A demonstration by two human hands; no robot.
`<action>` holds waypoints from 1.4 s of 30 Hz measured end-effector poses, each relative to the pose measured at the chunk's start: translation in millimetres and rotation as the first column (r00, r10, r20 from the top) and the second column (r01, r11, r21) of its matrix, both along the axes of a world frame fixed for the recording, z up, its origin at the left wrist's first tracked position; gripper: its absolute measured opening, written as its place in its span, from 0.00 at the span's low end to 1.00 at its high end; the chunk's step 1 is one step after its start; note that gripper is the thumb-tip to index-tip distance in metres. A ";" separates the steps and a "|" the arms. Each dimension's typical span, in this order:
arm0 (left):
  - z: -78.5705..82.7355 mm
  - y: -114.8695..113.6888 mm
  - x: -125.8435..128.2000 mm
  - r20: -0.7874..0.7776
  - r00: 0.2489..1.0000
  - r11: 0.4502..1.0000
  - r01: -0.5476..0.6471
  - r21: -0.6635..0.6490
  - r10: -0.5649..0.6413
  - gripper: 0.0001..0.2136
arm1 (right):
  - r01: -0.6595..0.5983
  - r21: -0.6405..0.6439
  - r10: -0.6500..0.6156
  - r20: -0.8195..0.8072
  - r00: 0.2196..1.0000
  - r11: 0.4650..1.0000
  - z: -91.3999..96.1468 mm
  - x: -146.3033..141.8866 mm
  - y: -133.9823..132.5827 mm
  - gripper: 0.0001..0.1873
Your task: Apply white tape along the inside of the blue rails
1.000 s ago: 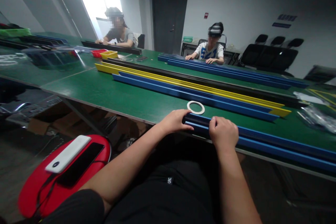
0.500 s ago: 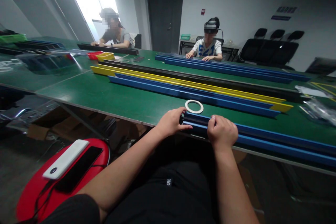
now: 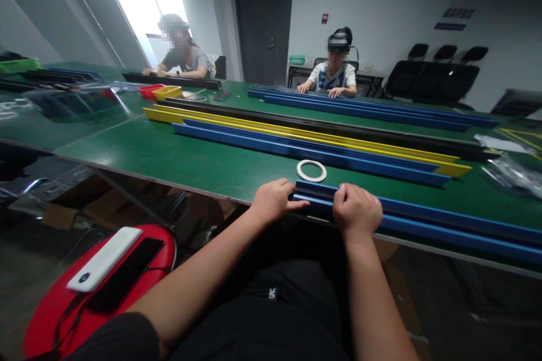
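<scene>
A long blue channel-shaped rail with a dark inner groove lies along the near edge of the table. My right hand is wrapped round it near its left end, thumb on top. My left hand is at that end, fingers curled and thumb stretched along the rail's front side. Between its thumb and fingers, against the rail end, shows a small dark piece, mostly hidden by the hand. Just behind the rail lies a roll of white tape, flat and touched by neither hand.
Blue rails, a yellow rail and a black rail lie across the green table. Two people sit at the far side. A red stool holds a white power bank and a black phone.
My left hand's fingers have drawn closer together at the rail end, covering more of the small dark piece. My right hand keeps its hold. The view has shifted slightly.
</scene>
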State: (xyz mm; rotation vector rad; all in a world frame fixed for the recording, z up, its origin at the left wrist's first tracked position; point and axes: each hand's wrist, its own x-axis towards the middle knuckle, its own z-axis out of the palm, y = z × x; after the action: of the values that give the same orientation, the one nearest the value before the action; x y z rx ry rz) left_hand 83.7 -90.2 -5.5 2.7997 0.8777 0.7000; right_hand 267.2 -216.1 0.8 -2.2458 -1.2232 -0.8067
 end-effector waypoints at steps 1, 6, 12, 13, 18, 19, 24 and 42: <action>-0.9 -0.4 -0.4 -0.004 1.000 1.000 -0.004 0.005 0.004 0.28 | 0.003 -0.003 -0.003 -0.001 1.000 1.000 -0.4 0.4 0.1 0.17; -2.9 -0.6 -0.3 -0.030 0.999 1.000 -0.012 0.010 0.012 0.30 | 0.009 -0.008 -0.009 -0.005 1.000 1.000 -0.6 0.9 0.4 0.17; -3.4 0.0 0.0 -0.033 0.999 1.000 -0.023 0.006 0.023 0.31 | 0.007 0.004 -0.007 0.000 1.000 1.000 -0.5 0.7 0.2 0.16; -3.5 0.1 -0.1 -0.031 0.999 1.000 -0.022 0.006 0.022 0.32 | 0.007 0.005 -0.007 0.001 1.000 1.000 -0.7 0.8 0.2 0.16; -2.8 0.6 0.1 -0.015 1.000 1.000 -0.009 -0.010 0.009 0.31 | 0.003 0.006 -0.003 0.007 1.000 1.000 -1.2 1.1 0.0 0.16; -2.5 0.7 0.2 -0.014 1.000 1.000 -0.007 -0.018 0.006 0.31 | 0.003 0.008 -0.003 0.006 1.000 1.000 -1.0 0.9 0.0 0.16; -1.6 0.4 0.3 -0.015 1.000 0.999 0.010 -0.047 -0.011 0.29 | 0.009 -0.005 -0.009 0.000 1.000 1.000 0.5 -0.5 -0.4 0.17; -1.9 0.3 0.4 0.026 1.000 0.998 0.013 -0.057 -0.011 0.28 | 0.001 -0.002 -0.001 0.000 1.000 1.000 -0.9 1.9 -0.4 0.17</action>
State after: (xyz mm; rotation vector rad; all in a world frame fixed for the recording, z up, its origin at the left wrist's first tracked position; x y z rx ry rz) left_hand 84.2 -89.9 -7.4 2.7377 0.8617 0.6957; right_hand 269.1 -216.6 0.0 -2.2480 -1.2238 -0.8060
